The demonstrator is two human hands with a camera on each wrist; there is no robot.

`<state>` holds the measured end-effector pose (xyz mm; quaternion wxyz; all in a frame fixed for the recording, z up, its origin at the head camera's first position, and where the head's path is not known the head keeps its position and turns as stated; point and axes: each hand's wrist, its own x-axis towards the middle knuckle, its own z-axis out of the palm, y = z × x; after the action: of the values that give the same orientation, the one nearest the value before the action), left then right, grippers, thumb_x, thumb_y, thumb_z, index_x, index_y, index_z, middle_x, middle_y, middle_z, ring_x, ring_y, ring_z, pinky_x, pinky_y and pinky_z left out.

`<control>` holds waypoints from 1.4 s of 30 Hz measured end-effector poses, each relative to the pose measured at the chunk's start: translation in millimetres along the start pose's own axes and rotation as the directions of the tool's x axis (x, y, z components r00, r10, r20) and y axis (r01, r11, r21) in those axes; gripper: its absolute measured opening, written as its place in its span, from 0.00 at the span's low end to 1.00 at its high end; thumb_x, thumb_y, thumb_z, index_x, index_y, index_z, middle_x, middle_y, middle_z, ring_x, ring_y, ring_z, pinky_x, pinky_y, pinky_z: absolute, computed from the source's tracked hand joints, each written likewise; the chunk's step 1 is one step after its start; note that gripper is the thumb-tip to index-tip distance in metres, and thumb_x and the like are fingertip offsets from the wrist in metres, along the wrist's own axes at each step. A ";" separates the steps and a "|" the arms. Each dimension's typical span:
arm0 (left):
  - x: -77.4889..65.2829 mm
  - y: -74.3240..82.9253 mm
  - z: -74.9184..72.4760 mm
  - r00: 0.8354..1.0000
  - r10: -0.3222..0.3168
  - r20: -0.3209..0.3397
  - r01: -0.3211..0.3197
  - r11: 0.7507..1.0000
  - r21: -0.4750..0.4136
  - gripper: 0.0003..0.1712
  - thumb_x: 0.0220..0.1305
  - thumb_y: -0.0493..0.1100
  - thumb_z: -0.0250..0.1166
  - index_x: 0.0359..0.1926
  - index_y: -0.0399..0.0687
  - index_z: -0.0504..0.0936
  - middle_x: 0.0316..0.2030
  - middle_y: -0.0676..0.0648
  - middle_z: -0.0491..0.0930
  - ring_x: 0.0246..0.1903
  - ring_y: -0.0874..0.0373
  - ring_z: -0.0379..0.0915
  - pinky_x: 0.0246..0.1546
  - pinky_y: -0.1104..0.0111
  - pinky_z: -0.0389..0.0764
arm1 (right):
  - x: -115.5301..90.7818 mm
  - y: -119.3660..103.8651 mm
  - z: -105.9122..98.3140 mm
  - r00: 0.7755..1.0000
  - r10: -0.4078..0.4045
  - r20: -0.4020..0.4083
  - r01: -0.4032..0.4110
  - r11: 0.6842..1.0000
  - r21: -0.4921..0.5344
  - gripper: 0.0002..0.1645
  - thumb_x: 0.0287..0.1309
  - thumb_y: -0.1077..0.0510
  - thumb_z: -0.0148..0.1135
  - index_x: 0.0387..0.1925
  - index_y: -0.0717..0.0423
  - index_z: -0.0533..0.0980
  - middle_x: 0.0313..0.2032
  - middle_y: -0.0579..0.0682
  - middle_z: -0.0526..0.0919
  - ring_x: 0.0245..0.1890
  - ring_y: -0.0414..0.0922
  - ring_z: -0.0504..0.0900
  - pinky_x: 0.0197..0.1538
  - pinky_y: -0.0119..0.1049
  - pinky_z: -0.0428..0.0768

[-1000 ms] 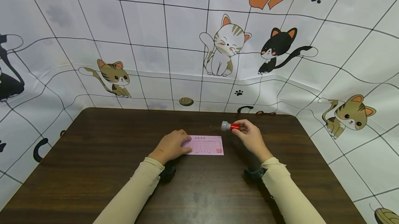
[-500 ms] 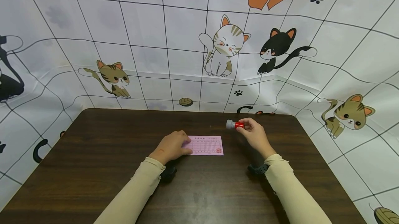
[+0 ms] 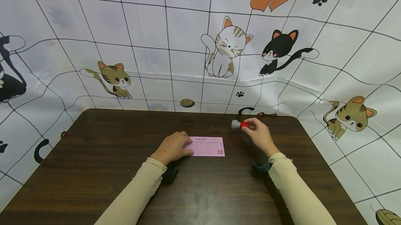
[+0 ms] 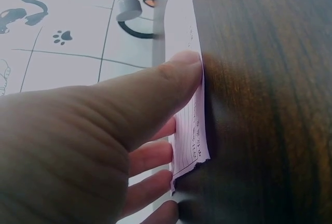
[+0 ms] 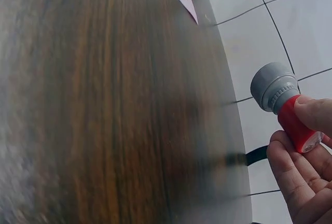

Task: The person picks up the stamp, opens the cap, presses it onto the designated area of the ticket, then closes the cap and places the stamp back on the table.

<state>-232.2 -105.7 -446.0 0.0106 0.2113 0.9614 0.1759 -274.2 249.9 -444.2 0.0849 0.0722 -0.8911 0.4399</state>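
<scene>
A pink printed form slip lies on the table, with a red round seal mark near its lower right corner. My left hand rests over its left end, thumb on the near edge and fingers toward the far edge. In the left wrist view the thumb presses the paper beside its ragged end. To the right of the slip, my right hand pinches a stamp by its red body, above the table. Its grey wide end points left, away from the fingers.
The dark wood-grain table has rounded far corners. Behind it and at both sides hangs a white sheet printed with a grid, cats and paw marks. A dark strap sits at the right wrist.
My right hand has moved a little to the right with the stamp, away from the slip. The left hand and the slip have stayed in place.
</scene>
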 end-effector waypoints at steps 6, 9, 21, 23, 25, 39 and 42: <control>1.0 -0.3 1.1 1.000 0.000 0.001 0.000 1.000 0.003 0.26 0.59 0.56 0.77 0.54 0.47 0.89 0.50 0.49 0.82 0.47 0.53 0.77 0.54 0.57 0.81 | 3.1 2.8 -3.0 1.000 -0.003 -0.005 0.003 1.000 -0.023 0.19 0.67 0.59 0.69 0.56 0.63 0.78 0.49 0.64 0.86 0.50 0.58 0.86 0.55 0.56 0.83; 1.4 -0.4 1.6 1.000 -0.003 0.005 0.003 1.000 0.006 0.27 0.60 0.57 0.77 0.54 0.47 0.89 0.50 0.49 0.82 0.47 0.53 0.77 0.54 0.57 0.81 | 5.2 3.8 -3.7 1.000 -0.004 -0.010 0.004 1.000 -0.030 0.20 0.67 0.59 0.70 0.56 0.64 0.77 0.49 0.64 0.86 0.49 0.58 0.86 0.55 0.54 0.83; 0.6 -4.9 1.7 1.000 0.007 -0.003 -0.007 1.000 -0.013 0.27 0.59 0.57 0.77 0.54 0.48 0.89 0.51 0.49 0.82 0.48 0.53 0.77 0.55 0.56 0.81 | 13.3 -0.2 -2.2 0.996 -0.026 -0.083 0.020 0.997 -0.073 0.21 0.65 0.60 0.71 0.57 0.63 0.80 0.46 0.62 0.86 0.46 0.55 0.85 0.55 0.50 0.84; -0.1 -6.9 2.4 1.000 0.007 -0.005 -0.007 1.000 -0.021 0.28 0.59 0.58 0.77 0.55 0.48 0.88 0.52 0.49 0.82 0.51 0.52 0.77 0.57 0.56 0.80 | 14.1 -0.4 -0.5 0.996 -0.025 -0.082 0.019 0.997 -0.072 0.22 0.65 0.60 0.71 0.58 0.64 0.79 0.47 0.62 0.85 0.47 0.56 0.85 0.55 0.51 0.83; -0.8 -8.6 3.0 1.000 0.011 -0.011 -0.011 1.000 -0.027 0.28 0.58 0.58 0.78 0.55 0.49 0.88 0.54 0.49 0.82 0.54 0.52 0.77 0.59 0.55 0.79 | 14.6 -1.3 1.4 0.996 -0.017 -0.082 0.012 0.998 -0.056 0.23 0.65 0.60 0.71 0.58 0.65 0.78 0.48 0.63 0.85 0.48 0.57 0.85 0.56 0.53 0.83; -4.9 -7.4 4.3 0.999 0.031 -0.027 -0.032 0.998 -0.048 0.28 0.58 0.58 0.78 0.56 0.50 0.88 0.55 0.48 0.81 0.56 0.49 0.76 0.62 0.54 0.76 | 13.4 -4.9 10.3 0.995 -0.003 -0.097 0.000 0.999 -0.034 0.23 0.63 0.62 0.72 0.56 0.68 0.78 0.50 0.65 0.85 0.50 0.58 0.86 0.56 0.50 0.83; -4.8 -6.5 4.3 0.999 0.031 -0.026 -0.032 0.998 -0.045 0.28 0.58 0.58 0.78 0.56 0.50 0.88 0.55 0.48 0.81 0.56 0.49 0.75 0.62 0.54 0.76 | 13.1 -6.6 12.6 0.996 0.002 -0.090 -0.003 1.000 -0.013 0.24 0.63 0.62 0.72 0.57 0.69 0.76 0.51 0.65 0.84 0.51 0.59 0.85 0.57 0.51 0.83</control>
<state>-230.0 -111.8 -452.6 0.0006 0.2240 0.9538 0.2004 -286.7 235.2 -443.8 0.1246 0.0506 -0.8895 0.4367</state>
